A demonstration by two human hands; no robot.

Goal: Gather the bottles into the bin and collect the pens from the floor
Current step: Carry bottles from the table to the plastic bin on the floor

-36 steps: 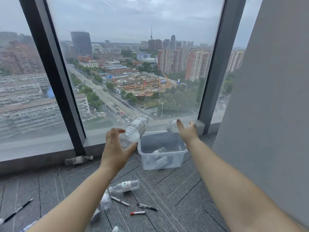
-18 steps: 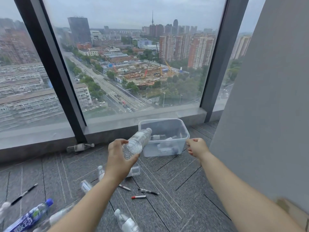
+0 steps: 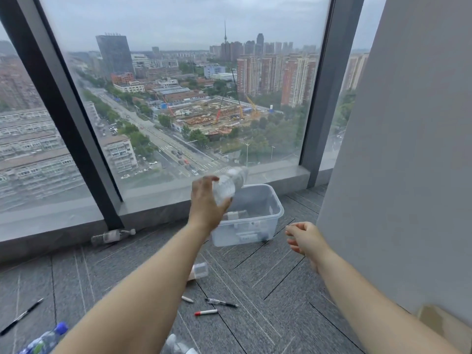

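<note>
My left hand (image 3: 206,203) grips a clear plastic bottle (image 3: 229,183), tilted, just above the left rim of the clear plastic bin (image 3: 270,223). The bin stands on the floor by the window and holds a few bottles. My right hand (image 3: 305,238) hovers to the right of the bin, fingers loosely curled, holding nothing. On the floor lie a red-capped pen (image 3: 205,312), a black pen (image 3: 221,302), a white pen (image 3: 187,299) and a black pen at far left (image 3: 21,316). More bottles lie by the window post (image 3: 112,236), under my left arm (image 3: 199,270), and at the bottom (image 3: 44,339) (image 3: 178,346).
A floor-to-ceiling window with a low grey sill (image 3: 268,175) runs behind the bin. A grey wall (image 3: 408,175) stands close on the right. The floor is grey carpet tile (image 3: 268,290). A brown cardboard corner (image 3: 439,325) shows at bottom right.
My left hand has carried the bottle forward and up to the bin's edge. My right hand has drawn back from the bin, empty, and loosened its fingers.
</note>
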